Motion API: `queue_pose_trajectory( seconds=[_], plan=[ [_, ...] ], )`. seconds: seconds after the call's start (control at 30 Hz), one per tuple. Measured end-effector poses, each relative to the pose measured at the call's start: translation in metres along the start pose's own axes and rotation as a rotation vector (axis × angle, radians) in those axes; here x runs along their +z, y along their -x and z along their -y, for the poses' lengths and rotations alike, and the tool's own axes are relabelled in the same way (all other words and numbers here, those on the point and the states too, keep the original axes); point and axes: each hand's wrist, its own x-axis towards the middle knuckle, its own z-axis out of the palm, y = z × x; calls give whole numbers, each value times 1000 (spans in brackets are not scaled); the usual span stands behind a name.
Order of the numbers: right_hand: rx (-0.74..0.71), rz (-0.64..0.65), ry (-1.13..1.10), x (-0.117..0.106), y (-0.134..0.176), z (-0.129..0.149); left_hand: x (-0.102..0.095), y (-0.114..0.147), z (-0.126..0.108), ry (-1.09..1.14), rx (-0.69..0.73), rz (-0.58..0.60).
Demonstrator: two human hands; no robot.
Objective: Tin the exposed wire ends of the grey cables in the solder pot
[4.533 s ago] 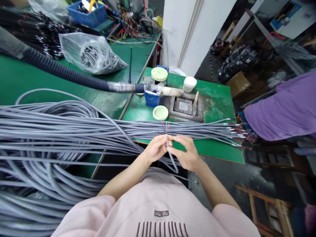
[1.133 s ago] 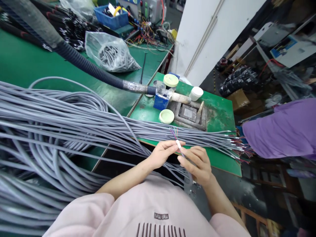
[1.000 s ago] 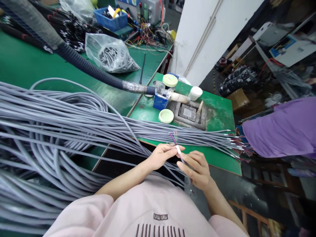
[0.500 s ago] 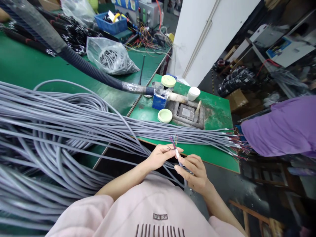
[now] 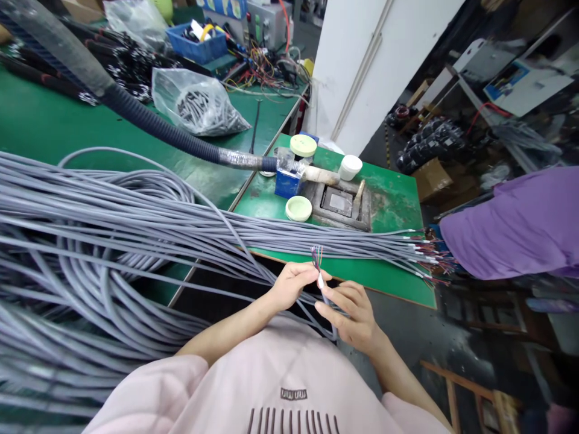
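A grey multi-core cable (image 5: 325, 298) is held in front of my chest, its end pointing away from me. Thin coloured wires (image 5: 317, 256) fan out of that end, above a white wrapped band (image 5: 321, 281). My left hand (image 5: 292, 286) pinches the base of the wires between thumb and fingers, beside the band. With fingers bent, my right hand (image 5: 351, 314) grips the grey jacket just below. Behind both hands a thick bundle of grey cables (image 5: 289, 235) lies across the green bench, with stripped, coloured ends (image 5: 429, 256) at the right.
Beyond the bundle stand a solder pot (image 5: 340, 204), a blue box (image 5: 288, 183), a pale green lid (image 5: 298, 208) and a white cup (image 5: 350, 167). A ribbed hose (image 5: 167, 134) crosses from upper left. A person in a purple sleeve (image 5: 515, 223) is at right.
The dark wires that stuck out to the left are now gathered in with the others at my left fingertips. The view has shifted slightly; both hands stay on the cable.
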Motion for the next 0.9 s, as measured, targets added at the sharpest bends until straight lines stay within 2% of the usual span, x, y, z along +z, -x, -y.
queue_pose_trajectory(
  seconds=[0.13,0.2,0.27,0.33,0.43,0.5,0.57,0.7,0.8,0.9],
  plan=[
    [7,3,-2,10,6,10,9,-7,2,3,-95,-33],
    [54,-14,6,10,14,14,12,-11,5,-85,-168,23],
    [143,-19,54,3,31,16,11,-15,8,-239,-183,104],
    [282,-5,166,-11,55,15,7,-19,8,-487,-50,133],
    [563,23,384,-33,96,13,-3,-29,5,-955,311,89],
    [687,31,413,-40,115,13,-10,-39,2,-1204,482,48],
    [752,15,330,-38,121,16,-16,-51,-1,-1390,538,-6],
    [815,-5,11,-13,99,20,-25,-72,-3,-1651,474,-93],
    [910,40,-302,16,69,18,-26,-81,-2,-1743,428,-74],
    [1057,55,-698,44,38,11,-21,-82,-6,-1737,442,-31]
  ],
)
